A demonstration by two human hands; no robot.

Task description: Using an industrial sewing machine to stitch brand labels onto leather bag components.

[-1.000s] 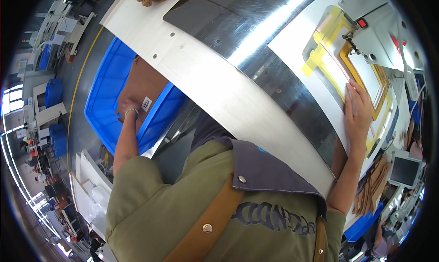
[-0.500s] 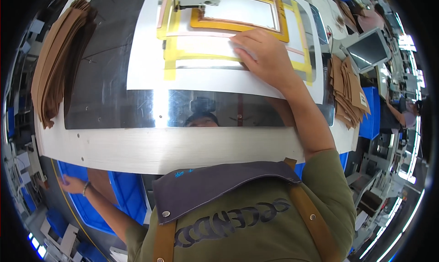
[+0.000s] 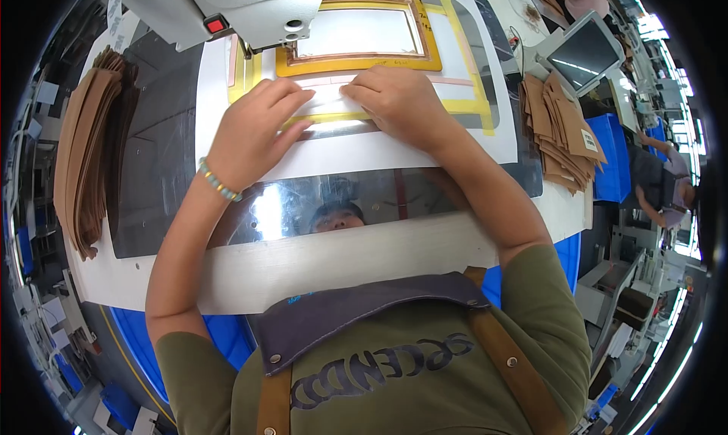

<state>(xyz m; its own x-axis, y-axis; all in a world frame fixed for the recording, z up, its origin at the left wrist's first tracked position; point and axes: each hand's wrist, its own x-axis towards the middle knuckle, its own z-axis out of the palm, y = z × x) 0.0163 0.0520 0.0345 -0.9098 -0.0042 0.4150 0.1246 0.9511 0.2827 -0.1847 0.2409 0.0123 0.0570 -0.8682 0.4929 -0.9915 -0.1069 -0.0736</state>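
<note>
Both my hands are at the white sheet (image 3: 356, 150) under the machine head. My left hand (image 3: 258, 128), with a beaded bracelet (image 3: 218, 180) at its wrist, has its thumb and fingers apart, the tips over the sheet's yellow-taped strip. Opposite it, my right hand (image 3: 398, 105) rests with bent fingers, their tips at the pale pink line (image 3: 327, 80); nothing shows in its grasp. Just beyond the fingertips lies a yellow rectangular frame (image 3: 394, 62) with a white panel inside. Yellow tape (image 3: 460, 105) borders the work area.
The white machine head (image 3: 250, 14), with a red button, overhangs the far left. Brown pieces stand stacked (image 3: 83, 154) at the left; more brown pieces (image 3: 561, 135) lie at the right beside a monitor (image 3: 584, 59). A shiny metal plate (image 3: 303, 207) lies under the sheet. Blue bins (image 3: 610, 158) stand nearby.
My left hand has come up from beside the blue bin below the table onto the sheet. My right hand has shifted slightly left in the picture. The whole view has shifted a little.
</note>
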